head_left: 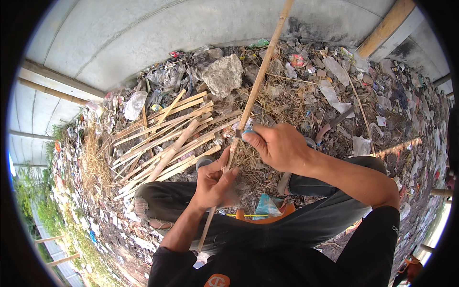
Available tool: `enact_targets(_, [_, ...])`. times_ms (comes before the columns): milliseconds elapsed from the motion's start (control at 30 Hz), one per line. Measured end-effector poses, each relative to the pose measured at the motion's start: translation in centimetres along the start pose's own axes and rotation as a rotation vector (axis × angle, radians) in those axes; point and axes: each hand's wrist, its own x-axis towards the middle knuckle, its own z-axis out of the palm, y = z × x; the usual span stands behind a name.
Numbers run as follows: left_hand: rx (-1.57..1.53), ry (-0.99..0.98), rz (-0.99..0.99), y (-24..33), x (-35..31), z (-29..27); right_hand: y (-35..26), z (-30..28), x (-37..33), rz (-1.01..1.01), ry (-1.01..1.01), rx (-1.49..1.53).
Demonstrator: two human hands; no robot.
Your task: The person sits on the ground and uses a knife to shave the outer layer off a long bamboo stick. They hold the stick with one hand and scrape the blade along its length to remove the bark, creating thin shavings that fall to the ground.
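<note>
A long bamboo stick (260,76) runs at a slant from the top of the view down past my lap. My left hand (215,182) is closed round its lower part, fingers and thumb on either side. Just above, my right hand (282,147) is closed and pressed to the stick. Between its thumb and fingers is a small dark flat piece (238,134) lying against the bamboo, with some blue by the thumb tip; its kind is too small to tell. Left of my hands, several pale split strips (167,138) lie in a loose pile.
Litter and dry straw (296,103) cover the ground. A large grey rock (223,75) sits near the concrete wall (143,33). Beyond my right hand lies a knife-like tool (330,126). Between my legs are a blue packet (267,205) and an orange object (260,220).
</note>
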Motion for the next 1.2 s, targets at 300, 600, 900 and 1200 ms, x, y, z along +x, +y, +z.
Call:
enact_targets(300, [-0.062, -0.021, -0.046, -0.2, -0.3, -0.5, 0.4, -0.3, 0.5, 0.06, 0.038, 0.051])
enact_targets(600, [-0.106, -0.081, -0.07, -0.5, -0.6, -0.5, -0.2, -0.6, 0.1, 0.156, 0.042, 0.383])
enact_targets(900, [-0.1, -0.133, -0.114, -0.7, -1.3, 0.0, 1.2, -2.1, 0.9, 0.271, 0.051, 0.572])
enact_targets(1200, [-0.047, -0.178, -0.104, -0.5, -1.6, -0.4, 4.7, -5.5, 2.7, 0.387, 0.269, 0.685])
